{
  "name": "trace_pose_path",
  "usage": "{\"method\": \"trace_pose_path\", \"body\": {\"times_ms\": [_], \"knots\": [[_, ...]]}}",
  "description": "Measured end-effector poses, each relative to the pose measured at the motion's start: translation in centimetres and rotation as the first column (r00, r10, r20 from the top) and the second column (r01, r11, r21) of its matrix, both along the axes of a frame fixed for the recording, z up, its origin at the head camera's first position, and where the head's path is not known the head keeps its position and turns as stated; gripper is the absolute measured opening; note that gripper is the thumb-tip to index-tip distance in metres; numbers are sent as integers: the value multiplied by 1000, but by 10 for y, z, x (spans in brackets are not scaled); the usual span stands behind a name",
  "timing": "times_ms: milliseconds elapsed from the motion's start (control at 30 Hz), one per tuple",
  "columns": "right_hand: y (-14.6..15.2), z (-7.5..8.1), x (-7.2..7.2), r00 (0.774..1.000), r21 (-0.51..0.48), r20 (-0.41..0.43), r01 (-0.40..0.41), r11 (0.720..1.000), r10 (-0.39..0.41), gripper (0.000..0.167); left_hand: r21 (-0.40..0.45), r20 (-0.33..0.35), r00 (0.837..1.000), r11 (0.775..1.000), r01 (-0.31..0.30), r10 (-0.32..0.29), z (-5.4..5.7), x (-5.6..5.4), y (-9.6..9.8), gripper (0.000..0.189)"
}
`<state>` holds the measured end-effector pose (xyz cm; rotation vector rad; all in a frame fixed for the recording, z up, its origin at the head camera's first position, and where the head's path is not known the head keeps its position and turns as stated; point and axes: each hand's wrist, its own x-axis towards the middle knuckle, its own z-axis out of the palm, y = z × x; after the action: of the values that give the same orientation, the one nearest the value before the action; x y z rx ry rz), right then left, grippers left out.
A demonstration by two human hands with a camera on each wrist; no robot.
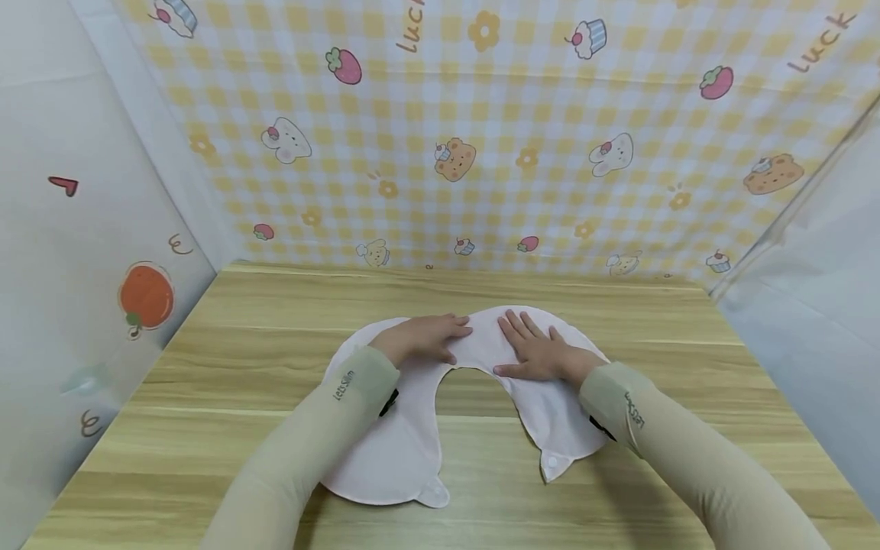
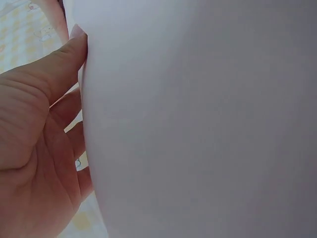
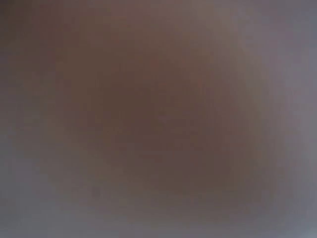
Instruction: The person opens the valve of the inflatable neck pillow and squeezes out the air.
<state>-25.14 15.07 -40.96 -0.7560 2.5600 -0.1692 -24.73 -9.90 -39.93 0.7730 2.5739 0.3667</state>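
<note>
Left grip (image 1: 428,336): loosely extended, touching the U-shaped pink cloth (image 1: 385,458) | Right grip (image 1: 538,356): spread flat on the cloth | Beneath: wood-grain desk (image 1: 172,428)

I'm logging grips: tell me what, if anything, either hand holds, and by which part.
Nothing appears held: the left hand and right hand rest on the curved pink cloth.

Room on wooden table (image 1: 227,367) around pink cloth (image 1: 381,462), gap between its near ends, patterned backdrop (image 1: 412,99) blocking far edge
</note>
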Motion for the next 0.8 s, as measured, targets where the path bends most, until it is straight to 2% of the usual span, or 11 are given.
{"method": "trace_pose_path", "body": {"times_ms": [233,533,667,800], "knots": [[1,1,2,1000,-16,-21,-22,1000,22,103,-17,2,1000,1000,-9,9,0,3,-15,68],[-4,3,4,993,-44,-56,-107,993,104,88,-3,5,1000,1000,-8,8,1,7,-21,67],[3,8,3,973,-142,-172,-182,973,157,66,-13,-4,1000,1000,2,-2,0,8,-22,66],[15,13,-2,946,-289,-286,-238,927,154,26,-50,-34,999,999,10,-12,-1,9,-26,66]]}}
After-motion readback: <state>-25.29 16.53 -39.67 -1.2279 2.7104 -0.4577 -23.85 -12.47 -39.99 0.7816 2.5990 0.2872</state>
